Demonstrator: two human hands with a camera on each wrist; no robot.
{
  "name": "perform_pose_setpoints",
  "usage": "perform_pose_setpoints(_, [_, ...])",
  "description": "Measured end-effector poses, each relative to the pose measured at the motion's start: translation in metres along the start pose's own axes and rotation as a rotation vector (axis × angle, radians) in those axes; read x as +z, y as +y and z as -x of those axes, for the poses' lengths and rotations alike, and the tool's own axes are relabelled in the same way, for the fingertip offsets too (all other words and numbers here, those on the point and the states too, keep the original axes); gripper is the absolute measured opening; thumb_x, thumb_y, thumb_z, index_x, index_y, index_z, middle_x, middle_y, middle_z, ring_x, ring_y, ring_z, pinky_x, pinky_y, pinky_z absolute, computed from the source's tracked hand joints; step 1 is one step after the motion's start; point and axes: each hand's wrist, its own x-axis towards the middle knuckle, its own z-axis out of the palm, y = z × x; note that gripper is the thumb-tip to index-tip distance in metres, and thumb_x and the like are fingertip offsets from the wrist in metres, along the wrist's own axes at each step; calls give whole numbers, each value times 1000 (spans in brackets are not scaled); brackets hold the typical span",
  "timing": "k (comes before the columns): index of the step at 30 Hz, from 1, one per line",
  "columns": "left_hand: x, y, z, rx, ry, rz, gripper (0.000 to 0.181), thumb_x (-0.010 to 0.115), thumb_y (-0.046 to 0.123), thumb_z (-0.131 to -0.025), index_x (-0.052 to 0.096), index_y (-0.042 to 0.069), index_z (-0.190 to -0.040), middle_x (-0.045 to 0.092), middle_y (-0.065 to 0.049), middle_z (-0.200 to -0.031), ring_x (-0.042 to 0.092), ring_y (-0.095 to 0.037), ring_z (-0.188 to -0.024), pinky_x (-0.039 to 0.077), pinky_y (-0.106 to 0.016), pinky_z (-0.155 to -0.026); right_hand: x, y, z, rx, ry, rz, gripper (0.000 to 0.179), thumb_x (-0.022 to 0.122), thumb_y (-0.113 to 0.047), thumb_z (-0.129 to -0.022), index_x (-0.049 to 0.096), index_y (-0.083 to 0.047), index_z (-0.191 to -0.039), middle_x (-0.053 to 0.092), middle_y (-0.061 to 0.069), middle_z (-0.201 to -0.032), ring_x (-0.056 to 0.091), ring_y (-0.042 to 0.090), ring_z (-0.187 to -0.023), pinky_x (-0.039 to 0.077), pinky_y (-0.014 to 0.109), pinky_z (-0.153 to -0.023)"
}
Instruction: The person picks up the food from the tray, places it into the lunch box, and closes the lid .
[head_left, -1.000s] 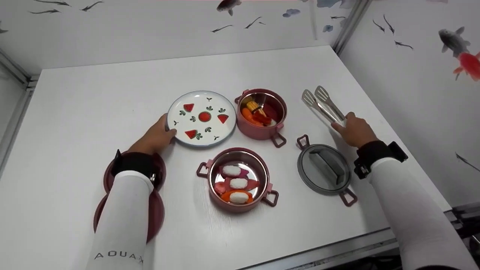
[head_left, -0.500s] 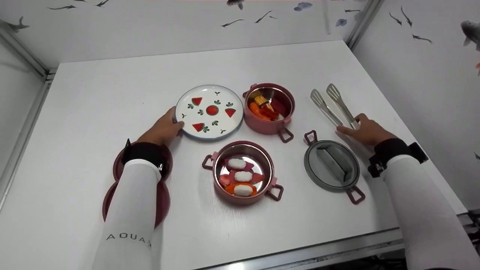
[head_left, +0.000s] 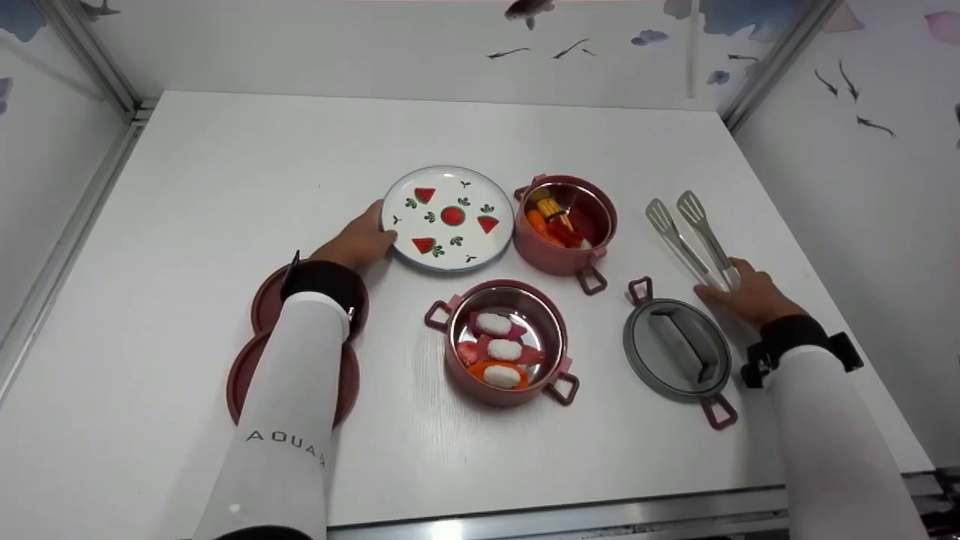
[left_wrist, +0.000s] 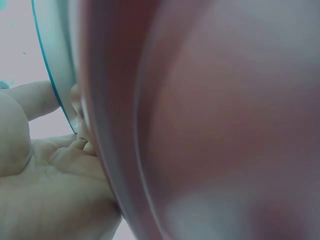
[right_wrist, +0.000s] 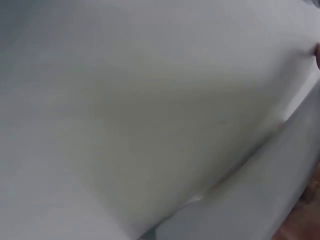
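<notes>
Head: left hand (head_left: 360, 236) grips the near-left rim of the watermelon-print plate (head_left: 452, 244), thumb on top, fingers mostly hidden at the edge. Plate sits left of the rear pot (head_left: 551, 259), just beside it; can't tell if they touch, or if the plate is off the table (head_left: 262, 165). Right hand (head_left: 750, 294) pinches the tongs (head_left: 709, 236) at the handle end, slotted heads pointing away, arms a little spread. Front pot (head_left: 480, 394) holds sushi-like pieces, rear pot corn- and carrot-like ones. Grey lid (head_left: 660, 352) lies near the right hand, two dark red round pieces (head_left: 244, 375) under the left sleeve (head_left: 289, 397).

Handling, my guess: plate stiff, light to middling, glossy so slippery, may chip if ceramic; rim is the place to hold, ideally level. Tongs look light, thin and springy; take them at the handle end, clear of the heads.

Left wrist: shows what head view hides, palm and a digit against the plate's blue-edged rim, plate nearly edge-on. Big red blur, probably one of those round pieces, blocks the rest.

Right wrist: mostly blurred pale surface, bit of fingertip (right_wrist: 318, 56) at the right edge. Tongs grip can't be judged here; head view only.
</notes>
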Motion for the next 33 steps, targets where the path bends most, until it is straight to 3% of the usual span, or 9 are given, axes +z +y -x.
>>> perform_pose_setpoints(17, [-1, 2, 4, 18, -12, -14, 69, 41, 22, -105, 3, 12, -162, 16, -10, -168, 9, -26, -156, 9, -41, -128, 0, -6, -1, -14, -7, 34, 95, 53, -51, -98, 9, 12, -154, 27, 48, -146, 36, 60, -131, 37, 66, -106])
perform_pose_setpoints(21, [-7, 2, 8, 0, 13, -22, 68, 39, 22, -105, 2, 11, -162, 17, -10, -168, 10, -26, -156, 9, -41, -128, -3, -13, -6, -19, -32, 33, 103, 54, -54, -97, -3, 9, -155, 20, 48, -148, 29, 61, -135, 31, 68, -110])
perform_pose_setpoints(24, [-11, 4, 15, -26, -2, -73, 71, 36, 24, -104, -3, 8, -161, 11, -11, -169, 7, -25, -156, 8, -40, -128, -6, -17, -7, -6, -81, 53, 109, 52, -57, -97, -15, 9, -153, 7, 49, -151, 16, 63, -140, 23, 70, -114])
perform_pose_setpoints(26, [-13, 7, 22, -43, -27, -120, 73, 35, 26, -104, -7, 6, -160, 7, -12, -169, 5, -26, -156, 7, -40, -128, -7, -19, -5, -12, -77, 95, 108, 48, -57, -97, -15, 11, -152, 6, 50, -151, 14, 65, -139, 21, 71, -114])
perform_pose_setpoints(30, [-21, 12, 42, 2, 1, -243, 67, 33, 23, -104, 4, 7, -161, 19, -19, -166, 13, -32, -155, 13, -45, -127, -9, -34, 5, -77, 141, 130, 87, 46, -49, -100, 13, 12, -154, 25, 50, -143, 24, 67, -131, 29, 73, -105])
perform_pose_setpoints(33, [-31, 10, 64, 31, 46, -355, 58, 33, 21, -105, 19, 11, -160, 35, -23, -157, 27, -38, -150, 23, -52, -123, -9, -57, 18, -168, 351, 66, 65, 49, -37, -101, 38, 10, -146, 41, 46, -131, 35, 63, -122, 33, 69, -96])
